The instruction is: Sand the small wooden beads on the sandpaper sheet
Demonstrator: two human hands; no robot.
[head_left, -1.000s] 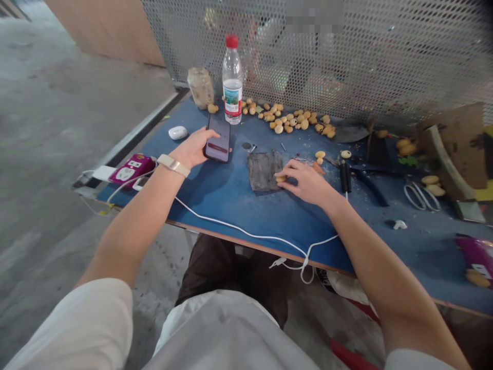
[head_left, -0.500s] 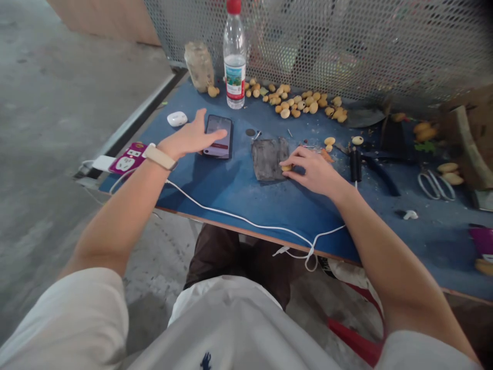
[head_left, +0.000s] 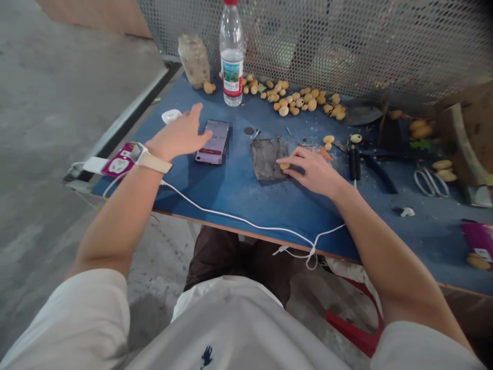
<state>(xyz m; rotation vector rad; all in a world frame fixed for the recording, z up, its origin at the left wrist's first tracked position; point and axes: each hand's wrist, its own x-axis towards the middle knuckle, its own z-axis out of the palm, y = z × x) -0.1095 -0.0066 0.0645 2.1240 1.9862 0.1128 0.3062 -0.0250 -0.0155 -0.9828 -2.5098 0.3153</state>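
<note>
My right hand (head_left: 313, 172) pinches a small tan bead (head_left: 285, 166) with its fingertips, pressing it against a dark grey sheet of abrasive paper (head_left: 268, 159). My left hand (head_left: 179, 137) is open and holds nothing. Its fingers hover just left of a smartphone (head_left: 213, 142), which lies face up with its screen lit. A pale band (head_left: 153, 161) circles my left wrist. Further back, a scattered heap of small tan nuts or beads (head_left: 296, 98) lies beyond both hands.
The blue worktable (head_left: 246, 200) carries a water bottle (head_left: 232, 56), a jar (head_left: 193, 60), a white earbud case (head_left: 171, 116), a magenta power socket (head_left: 119, 165), pliers (head_left: 379, 174) and scissors (head_left: 430, 182). A white cable (head_left: 239, 218) crosses the front. Perforated metal mesh (head_left: 346, 46) stands behind.
My left hand has drawn back from the phone and lifted off it. The view has tipped down, so the table sits higher in the picture. My right hand stays on the bead.
</note>
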